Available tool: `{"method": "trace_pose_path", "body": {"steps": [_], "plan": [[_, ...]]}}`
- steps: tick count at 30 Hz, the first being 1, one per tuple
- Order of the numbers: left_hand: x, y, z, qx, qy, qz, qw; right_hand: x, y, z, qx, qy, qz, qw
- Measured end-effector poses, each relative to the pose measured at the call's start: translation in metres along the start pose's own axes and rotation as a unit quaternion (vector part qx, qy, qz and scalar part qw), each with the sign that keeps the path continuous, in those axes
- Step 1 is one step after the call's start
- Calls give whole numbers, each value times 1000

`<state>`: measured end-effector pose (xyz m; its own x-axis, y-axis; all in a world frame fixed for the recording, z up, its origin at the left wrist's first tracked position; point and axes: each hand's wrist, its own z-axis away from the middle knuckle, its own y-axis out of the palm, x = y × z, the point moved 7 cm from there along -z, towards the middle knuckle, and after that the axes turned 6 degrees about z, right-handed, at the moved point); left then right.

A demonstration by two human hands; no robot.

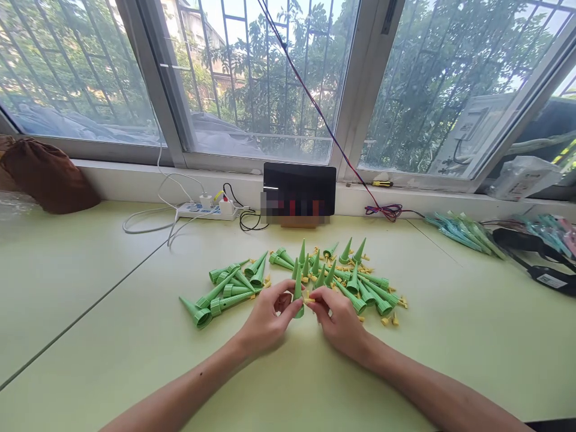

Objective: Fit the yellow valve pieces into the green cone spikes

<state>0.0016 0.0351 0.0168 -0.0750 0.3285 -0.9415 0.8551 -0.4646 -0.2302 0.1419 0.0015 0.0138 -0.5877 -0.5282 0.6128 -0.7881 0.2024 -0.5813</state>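
My left hand (270, 315) is closed around a green plastic cone-shaped spike (297, 285), its point upward. Close beside it, my right hand (337, 315) pinches a small yellow plastic valve piece (308, 298) at the spike's right side; whether the two parts are joined I cannot tell. To the left lies a loose group of green spikes (225, 291), several of them on their sides. Behind and to the right of my hands, more green spikes (353, 279) stand or lie mixed with small yellow pieces (390, 320).
A dark tablet (299, 189) stands against the window ledge. Left of it sit a power strip (207, 210) and cables. Bundled red and blue wire (384, 211), bagged items (463, 234) and a black strap (535, 258) lie at right. A brown bag (47, 177) rests at far left.
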Motion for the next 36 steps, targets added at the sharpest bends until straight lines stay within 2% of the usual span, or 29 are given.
{"method": "trace_pose_path", "body": {"steps": [15,20,24,28,31,36], "plan": [[-6,1,1,8,39,-75,996,0,6,2,29,-44,57,997],[-6,1,0,-1,26,-44,999,-1,7,0,32,-18,41,999],[-2,2,-2,3,-13,48,999,2,4,-1,20,2,6,1000],[3,5,-2,16,-50,128,990,3,3,-1,14,-9,-7,1000],[4,4,-2,14,-43,118,992,3,3,0,14,-27,0,1000],[2,2,-1,13,-11,45,999,-1,6,1,29,-36,15,999]]}}
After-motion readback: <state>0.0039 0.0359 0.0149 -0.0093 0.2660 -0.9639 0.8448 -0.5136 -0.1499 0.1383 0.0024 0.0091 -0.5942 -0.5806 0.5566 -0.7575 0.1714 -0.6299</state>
